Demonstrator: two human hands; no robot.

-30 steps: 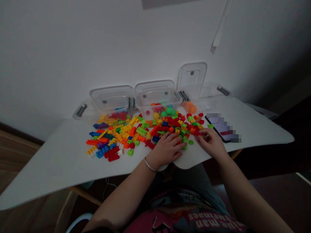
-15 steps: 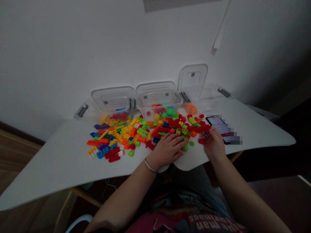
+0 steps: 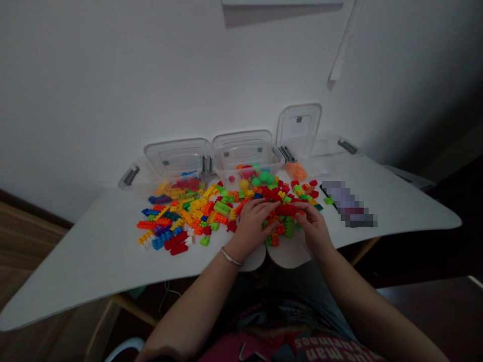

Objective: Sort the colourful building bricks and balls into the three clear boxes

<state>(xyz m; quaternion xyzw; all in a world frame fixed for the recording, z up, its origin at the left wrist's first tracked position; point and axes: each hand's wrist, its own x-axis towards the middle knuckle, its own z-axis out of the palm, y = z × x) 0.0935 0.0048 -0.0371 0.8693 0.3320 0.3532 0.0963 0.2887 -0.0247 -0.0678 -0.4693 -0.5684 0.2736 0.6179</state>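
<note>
Two hands sit at the near edge of a heap of plastic bricks spread on a white desk. The right hand is curled, its fingertips pinching a red brick near the front of the heap. The left hand, fingers bent, lies on the bricks just beside that red piece; whether it grips anything, I cannot tell. Behind the heap stand clear bins, one holding green balls, and a phone lies to the heap's right.
</note>
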